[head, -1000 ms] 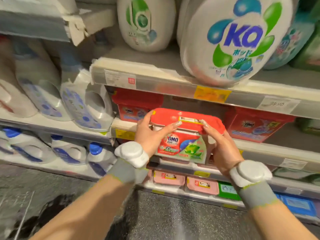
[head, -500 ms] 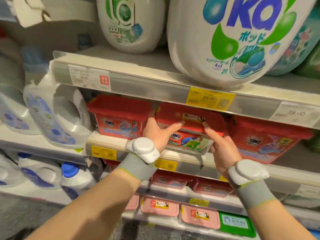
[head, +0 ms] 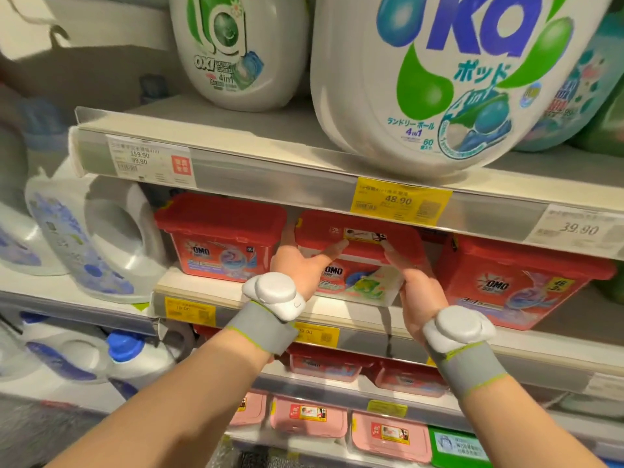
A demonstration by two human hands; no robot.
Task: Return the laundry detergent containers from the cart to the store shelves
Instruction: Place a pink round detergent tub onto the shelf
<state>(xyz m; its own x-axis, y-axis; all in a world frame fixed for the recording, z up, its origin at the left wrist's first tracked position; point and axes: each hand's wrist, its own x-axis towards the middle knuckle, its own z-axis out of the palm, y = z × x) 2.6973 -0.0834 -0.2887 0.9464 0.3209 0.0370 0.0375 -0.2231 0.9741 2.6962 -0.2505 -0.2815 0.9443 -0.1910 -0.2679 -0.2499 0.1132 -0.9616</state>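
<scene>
Vs 0.5 s ago: OMO capsule box (head: 358,261) sits deeper in the middle shelf (head: 354,315), red lid now under the upper shelf's front edge; view closer too. Box is between 2 other red OMO boxes (head: 219,238), back from the shelf's front edge. Left hand (head: 300,265) grips the box's left side, thumb on the lid front. Right hand (head: 415,285) grips the right side, a finger on the lid. Other fingers hidden behind the box. Large white pod tub (head: 449,79) stands on the upper shelf above.
</scene>
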